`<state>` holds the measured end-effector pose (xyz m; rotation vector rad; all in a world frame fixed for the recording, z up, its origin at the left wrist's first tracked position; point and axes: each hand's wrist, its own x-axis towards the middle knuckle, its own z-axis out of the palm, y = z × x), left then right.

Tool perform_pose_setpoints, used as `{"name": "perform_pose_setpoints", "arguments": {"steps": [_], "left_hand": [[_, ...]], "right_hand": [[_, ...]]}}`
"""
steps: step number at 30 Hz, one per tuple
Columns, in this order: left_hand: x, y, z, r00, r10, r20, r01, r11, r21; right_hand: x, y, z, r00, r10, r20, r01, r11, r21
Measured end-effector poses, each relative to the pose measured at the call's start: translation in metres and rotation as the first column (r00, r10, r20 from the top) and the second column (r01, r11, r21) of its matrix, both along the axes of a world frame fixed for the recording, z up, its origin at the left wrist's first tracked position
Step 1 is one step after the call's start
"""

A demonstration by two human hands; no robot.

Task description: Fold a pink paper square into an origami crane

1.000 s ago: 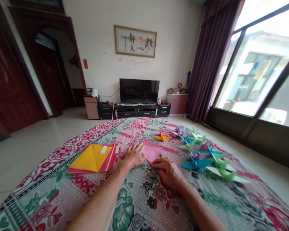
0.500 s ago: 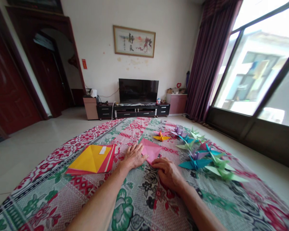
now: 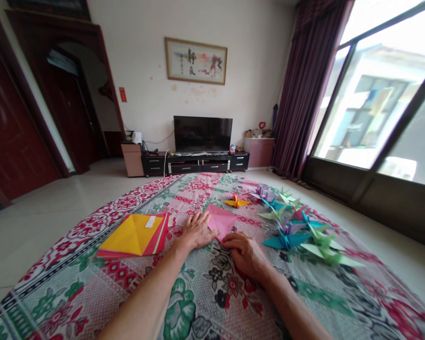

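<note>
A pink sheet of origami paper (image 3: pixel 222 220), folded into a small diamond with creases, lies on the table in front of me. My left hand (image 3: pixel 198 230) rests flat at its left edge, fingers stretched out and thumb near the lower corner. At that lower corner, my right hand (image 3: pixel 246 250) has its fingers curled together, closed on the paper's tip. Part of the paper's left side is hidden under my left fingers.
A stack of yellow and red paper squares (image 3: pixel 132 234) lies to the left. Several folded paper cranes stand on the right, including a blue one (image 3: pixel 286 241), a green one (image 3: pixel 328 252) and an orange one (image 3: pixel 237 201). A patterned tablecloth (image 3: pixel 198 297) covers the round table.
Both hands stay in nearly the same place on the pink paper. The whole view has shifted very slightly.
</note>
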<state>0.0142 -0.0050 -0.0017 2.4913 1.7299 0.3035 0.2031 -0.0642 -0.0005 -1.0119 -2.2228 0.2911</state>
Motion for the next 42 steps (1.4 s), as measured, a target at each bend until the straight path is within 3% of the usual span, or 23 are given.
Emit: {"name": "perform_pose_setpoints", "arguments": {"steps": [12,19,28,42], "left_hand": [[0.003,-0.003,0.004,1.0,0.011,-0.009,-0.011,0.999,-0.03],[0.002,-0.002,0.004,1.0,0.01,-0.009,-0.01,0.999,-0.039],[0.001,0.0,0.001,1.0,0.009,0.001,-0.009,1.0,-0.008],[0.0,0.0,0.001,1.0,0.009,0.011,-0.009,1.0,0.015]], "right_hand": [[0.0,-0.002,0.002,1.0,-0.014,0.012,0.014,1.0,-0.006],[-0.003,-0.006,0.008,0.993,-0.102,0.057,0.104,0.994,-0.03],[-0.01,-0.01,0.01,0.974,-0.086,0.208,0.086,0.996,0.012],[-0.011,-0.011,0.01,0.976,-0.092,0.195,0.089,0.996,0.023]]}}
